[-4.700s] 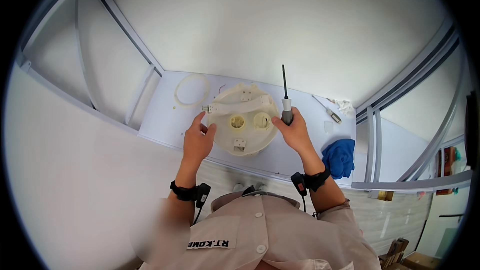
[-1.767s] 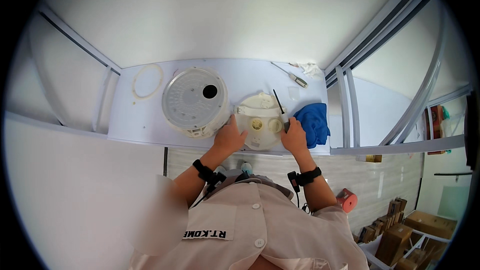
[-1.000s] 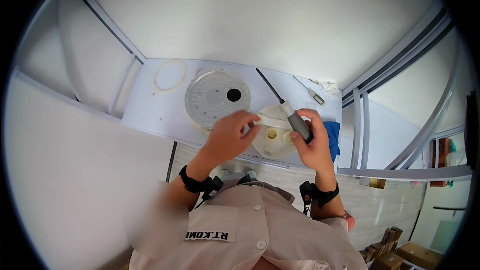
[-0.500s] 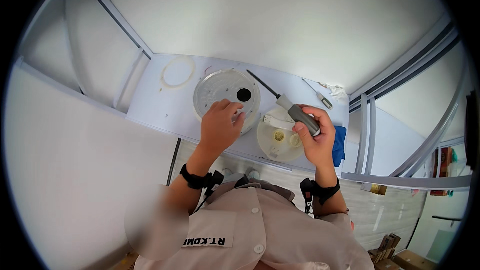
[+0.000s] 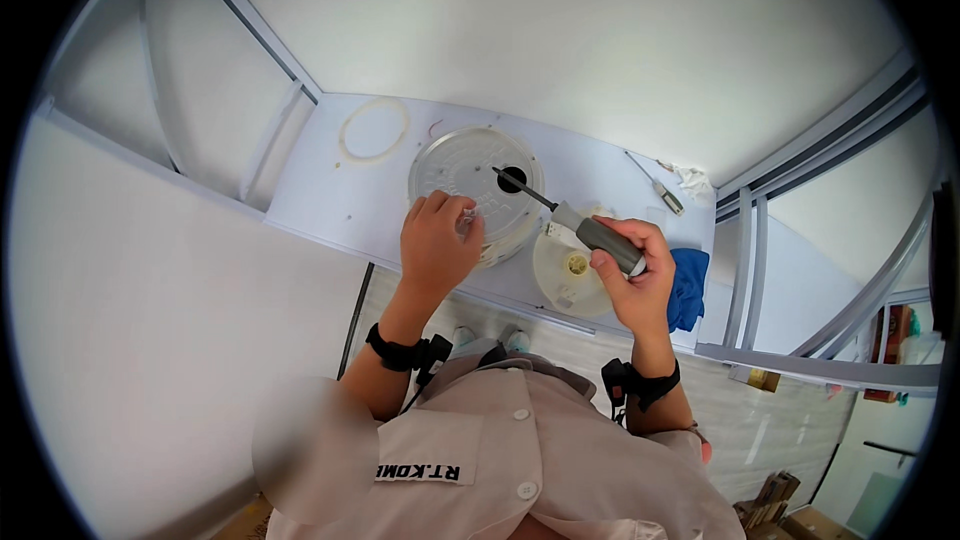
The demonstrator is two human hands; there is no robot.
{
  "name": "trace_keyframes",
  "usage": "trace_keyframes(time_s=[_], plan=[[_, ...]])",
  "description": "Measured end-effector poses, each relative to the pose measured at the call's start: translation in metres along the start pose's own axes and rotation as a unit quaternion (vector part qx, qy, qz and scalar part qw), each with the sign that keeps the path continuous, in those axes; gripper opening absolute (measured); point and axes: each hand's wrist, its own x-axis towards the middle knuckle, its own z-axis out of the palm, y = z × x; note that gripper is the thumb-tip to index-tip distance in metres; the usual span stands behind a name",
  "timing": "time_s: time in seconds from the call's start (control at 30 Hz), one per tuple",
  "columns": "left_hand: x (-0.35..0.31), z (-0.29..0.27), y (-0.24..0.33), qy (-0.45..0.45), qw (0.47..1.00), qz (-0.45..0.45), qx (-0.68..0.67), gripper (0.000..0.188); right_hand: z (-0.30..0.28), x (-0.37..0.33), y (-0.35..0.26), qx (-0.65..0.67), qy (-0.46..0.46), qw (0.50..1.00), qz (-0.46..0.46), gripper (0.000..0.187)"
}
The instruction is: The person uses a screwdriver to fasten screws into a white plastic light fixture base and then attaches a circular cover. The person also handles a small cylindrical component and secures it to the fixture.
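Your right hand grips a screwdriver, its tip pointing over the round lid, while your left hand pinches something small, unclear what, at the lid's near edge.

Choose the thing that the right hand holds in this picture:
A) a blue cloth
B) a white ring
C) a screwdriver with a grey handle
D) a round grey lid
C: the right hand closes around the grey handle of the screwdriver, whose dark shaft points toward the round grey lid; the blue cloth and the white ring lie untouched on the table.
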Motion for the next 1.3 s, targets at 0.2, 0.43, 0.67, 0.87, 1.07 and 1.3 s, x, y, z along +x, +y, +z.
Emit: trace_keyframes(time_s=[0.2, 0.43, 0.67, 0.87, 1.07, 1.3], plan=[[-0.002, -0.010, -0.003, -0.026, 0.998, -0.034, -0.054, 0.014, 0.012, 0.003, -0.002, 0.085, 0.043, 0.995, -0.007, 0.045], [0.004, -0.015, -0.012, -0.082, 0.994, -0.042, -0.054, 0.007, 0.024, 0.015, -0.021, 0.132, 0.061, 0.989, -0.005, 0.046], [0.013, -0.019, -0.011, -0.095, 0.994, -0.011, -0.061, 0.010, 0.044, 0.027, -0.031, 0.127, 0.044, 0.990, -0.035, 0.046], [0.014, -0.014, -0.008, -0.097, 0.981, -0.026, -0.165, 0.015, 0.041, 0.035, -0.042, 0.106, 0.084, 0.989, -0.053, 0.047], [0.016, -0.007, 0.005, -0.127, 0.962, -0.024, -0.241, 0.010, 0.033, 0.042, -0.052, 0.064, 0.121, 0.988, -0.078, 0.049], [0.023, 0.012, 0.016, -0.146, 0.959, 0.004, -0.243, 0.009, 0.021, 0.031, -0.050, 0.051, 0.146, 0.985, -0.081, 0.049]])
